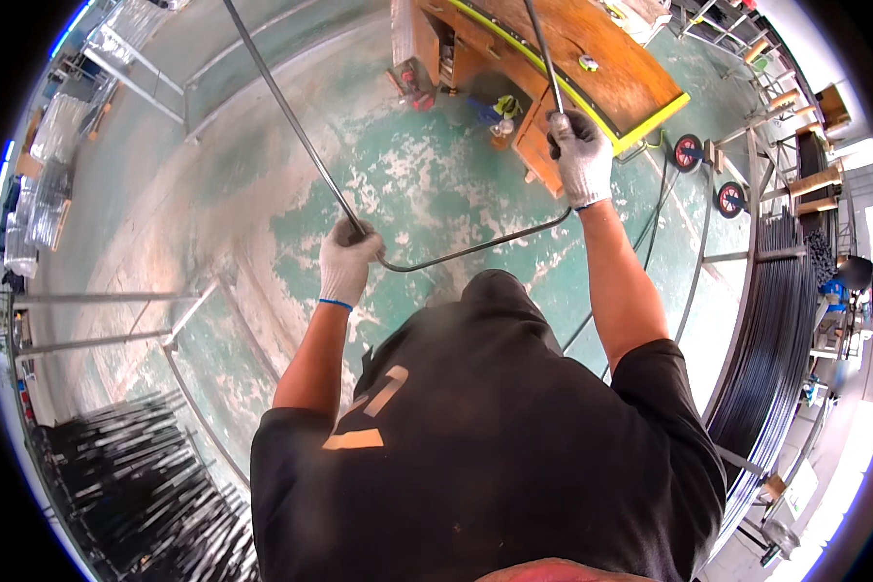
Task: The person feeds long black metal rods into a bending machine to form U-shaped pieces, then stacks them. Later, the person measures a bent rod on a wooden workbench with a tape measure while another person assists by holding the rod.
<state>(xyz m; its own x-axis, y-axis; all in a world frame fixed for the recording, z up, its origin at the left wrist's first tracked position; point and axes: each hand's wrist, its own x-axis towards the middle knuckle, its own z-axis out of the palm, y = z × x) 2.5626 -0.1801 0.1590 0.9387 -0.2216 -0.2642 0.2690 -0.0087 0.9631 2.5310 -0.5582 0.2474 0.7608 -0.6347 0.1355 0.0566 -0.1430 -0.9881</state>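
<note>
A long metal tube bent into a U (466, 254) hangs in front of my body, its bend nearest me and both long arms running away past the top of the view. My left hand (349, 254), in a white knit glove with a dark grey palm, is closed round the left arm just above the corner. Higher up on the other arm, my right hand (580, 160) in a matching glove grips the tube. The far ends of the tube are out of view.
A wooden workbench (640, 73) with yellow-green edging stands ahead right, a tape measure (588, 63) on it. A rack of long dark tubes (766, 330) runs along the right. Bundled bars (145, 485) lie at lower left. Wheels (688, 152) and a cable (658, 209) are near the bench.
</note>
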